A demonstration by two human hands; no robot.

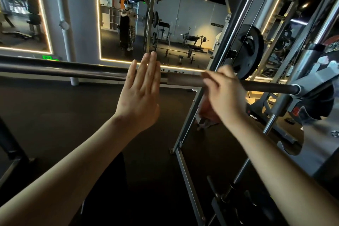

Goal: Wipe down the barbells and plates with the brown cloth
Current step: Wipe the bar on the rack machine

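Where right hand grips barbell, cloth seemingly dangles.

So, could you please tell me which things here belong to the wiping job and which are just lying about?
For the job:
barbell, gripped by the right hand
brown cloth under that hand
black plate
left hand, open

Just about:
wall mirror
rack frame
white pipe
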